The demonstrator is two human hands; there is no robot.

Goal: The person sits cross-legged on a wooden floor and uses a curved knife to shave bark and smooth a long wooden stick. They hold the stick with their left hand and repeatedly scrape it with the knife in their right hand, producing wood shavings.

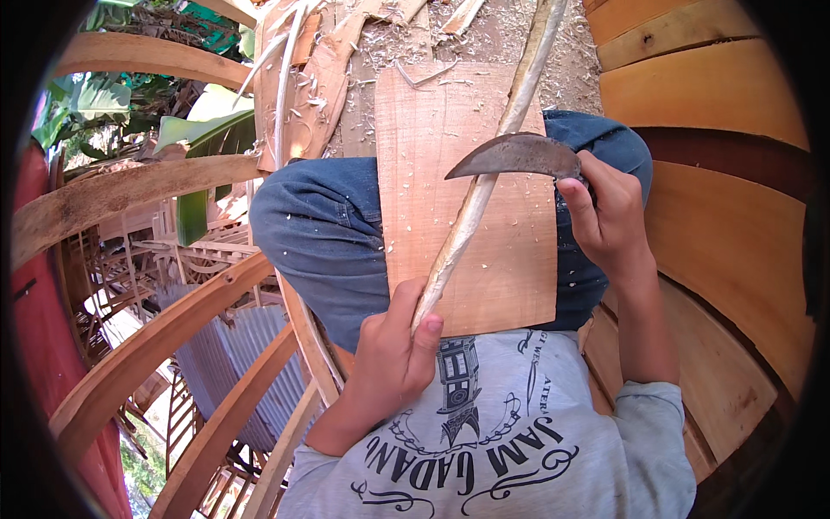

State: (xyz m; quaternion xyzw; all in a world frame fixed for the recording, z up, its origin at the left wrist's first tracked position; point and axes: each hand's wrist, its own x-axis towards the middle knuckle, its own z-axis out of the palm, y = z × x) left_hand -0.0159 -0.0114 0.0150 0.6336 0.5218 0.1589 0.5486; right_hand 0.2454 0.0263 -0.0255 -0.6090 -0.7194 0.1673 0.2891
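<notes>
Both hands (389,353) (612,216) grip — left the slanting stick (468,218) low, right the sickle (519,156) over it.

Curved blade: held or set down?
Held: the right hand grips the curved blade at its base, tip pointing left across the pale stick.

R side: orange-brown wood-plank wall (713,212), boards bowed by lens. L side: wooden rails (164,346) w/ gaps; beyond, grey-blue corrugated metal sheet (259,359), lower down, & lg. green leaf (207,123) nr. upper rails. Far L: red surface (52,363), material unclear.
</notes>
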